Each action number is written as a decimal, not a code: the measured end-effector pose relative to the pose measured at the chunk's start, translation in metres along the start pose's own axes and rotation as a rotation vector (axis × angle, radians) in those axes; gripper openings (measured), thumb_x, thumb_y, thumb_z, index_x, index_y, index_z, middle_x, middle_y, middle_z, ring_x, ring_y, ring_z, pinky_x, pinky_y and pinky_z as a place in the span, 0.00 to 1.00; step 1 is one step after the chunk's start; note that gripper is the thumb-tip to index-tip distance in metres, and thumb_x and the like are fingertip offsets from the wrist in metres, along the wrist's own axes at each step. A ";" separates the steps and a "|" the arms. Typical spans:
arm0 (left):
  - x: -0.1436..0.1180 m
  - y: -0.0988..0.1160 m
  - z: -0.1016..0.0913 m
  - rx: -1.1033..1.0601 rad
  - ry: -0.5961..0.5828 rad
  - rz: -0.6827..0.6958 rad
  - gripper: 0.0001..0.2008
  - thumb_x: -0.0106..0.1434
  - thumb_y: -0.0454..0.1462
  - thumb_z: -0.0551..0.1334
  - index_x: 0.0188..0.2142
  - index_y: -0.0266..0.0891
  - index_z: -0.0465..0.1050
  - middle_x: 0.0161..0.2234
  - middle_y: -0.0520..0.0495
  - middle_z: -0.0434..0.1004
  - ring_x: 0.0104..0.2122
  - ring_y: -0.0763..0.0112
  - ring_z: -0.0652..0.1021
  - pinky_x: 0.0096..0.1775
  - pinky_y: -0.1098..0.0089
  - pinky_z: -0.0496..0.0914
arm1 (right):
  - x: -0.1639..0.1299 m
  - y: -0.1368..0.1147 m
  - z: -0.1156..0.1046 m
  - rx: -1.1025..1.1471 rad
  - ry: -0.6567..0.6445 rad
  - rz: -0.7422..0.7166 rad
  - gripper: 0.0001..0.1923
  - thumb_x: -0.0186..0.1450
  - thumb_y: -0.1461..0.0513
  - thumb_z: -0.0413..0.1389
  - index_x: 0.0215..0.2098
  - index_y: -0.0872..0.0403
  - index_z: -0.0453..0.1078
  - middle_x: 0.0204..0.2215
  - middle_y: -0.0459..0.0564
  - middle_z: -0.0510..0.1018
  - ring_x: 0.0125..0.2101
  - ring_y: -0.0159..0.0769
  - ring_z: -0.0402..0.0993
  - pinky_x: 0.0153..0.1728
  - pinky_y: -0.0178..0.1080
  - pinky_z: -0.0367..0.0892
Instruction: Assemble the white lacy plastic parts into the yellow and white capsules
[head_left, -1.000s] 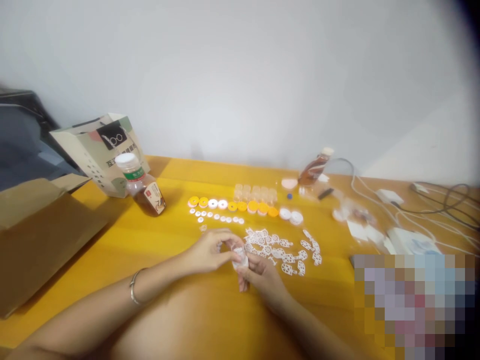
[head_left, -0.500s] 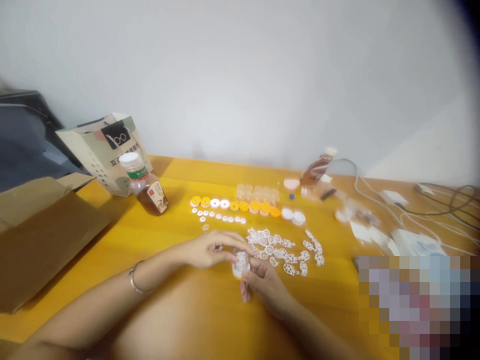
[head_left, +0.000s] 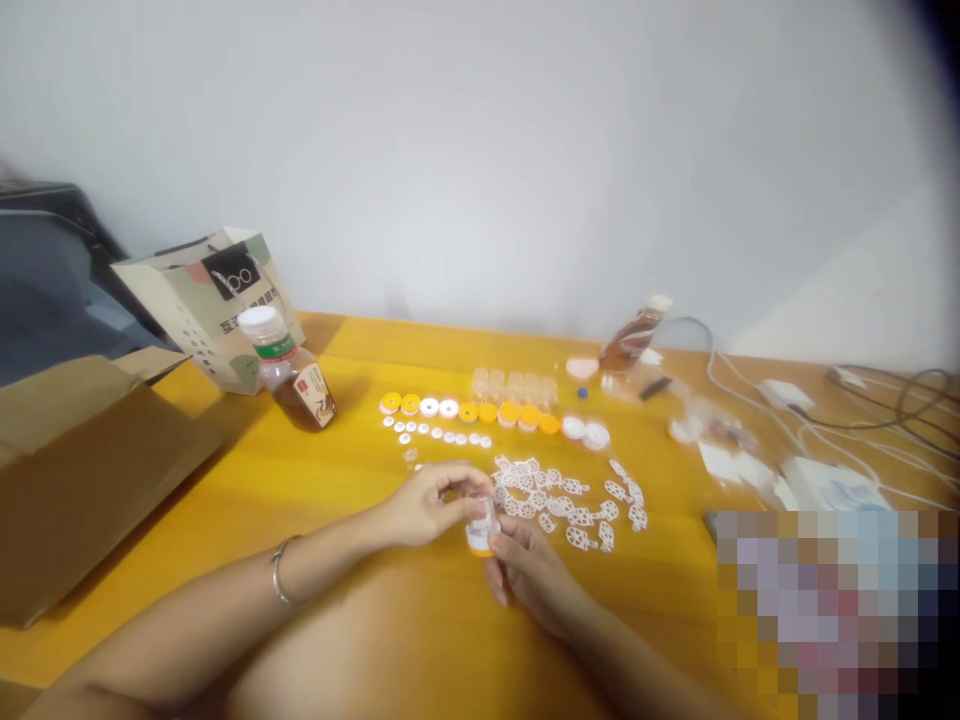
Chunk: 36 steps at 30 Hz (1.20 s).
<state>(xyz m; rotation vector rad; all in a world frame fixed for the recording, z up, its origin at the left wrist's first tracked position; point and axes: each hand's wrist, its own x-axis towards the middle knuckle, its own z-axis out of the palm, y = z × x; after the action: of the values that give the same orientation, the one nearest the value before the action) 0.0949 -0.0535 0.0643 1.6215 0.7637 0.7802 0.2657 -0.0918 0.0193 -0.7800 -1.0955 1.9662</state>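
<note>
A small clear-and-white plastic container with a yellow bottom edge (head_left: 481, 540) is between my hands, above the near middle of the table. My left hand (head_left: 429, 505) comes from the left, its thumb and fingers closed on the container's clear upper part. From the right, my right hand (head_left: 529, 568) grips the lower white part with its thumb and fingers. Just beyond my hands lie many flat white perforated plastic pieces (head_left: 537, 500). Farther back is a row of yellow and white round caps (head_left: 468, 411), with small white discs (head_left: 436, 433) in front of it.
Clear small cups (head_left: 514, 386) stand behind the caps. Left are a brown drink bottle (head_left: 294, 375), a paper bag (head_left: 240, 300) and a cardboard box (head_left: 112, 470). Right are another bottle (head_left: 631, 338), cables (head_left: 757, 400) and a white packet (head_left: 840, 487). A patch at lower right is pixelated.
My left hand's fingers have drawn in and bent more over the container's top. The right hand stays round its base, and the container is nearly in the same place.
</note>
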 end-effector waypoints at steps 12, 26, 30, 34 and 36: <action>0.003 -0.008 -0.005 -0.079 -0.099 -0.005 0.13 0.59 0.36 0.59 0.44 0.35 0.70 0.40 0.43 0.74 0.40 0.68 0.74 0.44 0.67 0.66 | 0.001 -0.005 -0.001 0.017 0.038 -0.018 0.17 0.56 0.51 0.58 0.25 0.57 0.65 0.16 0.43 0.71 0.15 0.25 0.64 0.18 0.30 0.58; -0.003 0.012 0.000 0.018 -0.131 0.041 0.11 0.60 0.38 0.57 0.41 0.37 0.71 0.38 0.45 0.74 0.38 0.69 0.73 0.41 0.70 0.67 | -0.004 -0.002 0.003 0.105 -0.035 0.007 0.21 0.55 0.47 0.57 0.26 0.57 0.65 0.13 0.42 0.68 0.10 0.23 0.59 0.13 0.28 0.52; -0.006 0.012 0.001 -0.052 -0.166 0.071 0.14 0.60 0.42 0.58 0.41 0.35 0.71 0.40 0.42 0.74 0.40 0.66 0.73 0.43 0.68 0.67 | -0.009 0.001 0.006 0.174 -0.115 0.034 0.22 0.53 0.46 0.58 0.26 0.57 0.65 0.10 0.39 0.65 0.08 0.23 0.56 0.11 0.28 0.49; -0.003 0.004 -0.001 -0.172 -0.172 0.041 0.16 0.60 0.42 0.58 0.46 0.37 0.68 0.43 0.41 0.72 0.42 0.66 0.73 0.44 0.67 0.66 | -0.006 -0.002 0.007 0.145 -0.035 -0.024 0.22 0.54 0.45 0.57 0.25 0.57 0.64 0.11 0.41 0.67 0.10 0.23 0.58 0.13 0.28 0.50; -0.001 -0.001 -0.004 -0.165 -0.173 0.023 0.20 0.59 0.41 0.60 0.51 0.39 0.64 0.47 0.40 0.70 0.45 0.65 0.71 0.47 0.65 0.65 | -0.002 -0.004 0.005 0.119 0.004 -0.049 0.22 0.54 0.45 0.57 0.24 0.56 0.64 0.13 0.42 0.68 0.12 0.23 0.59 0.14 0.28 0.51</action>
<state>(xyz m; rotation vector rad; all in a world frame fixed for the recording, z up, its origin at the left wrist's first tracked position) 0.0912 -0.0518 0.0638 1.5286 0.5445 0.6898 0.2642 -0.0946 0.0259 -0.6871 -0.9768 1.9685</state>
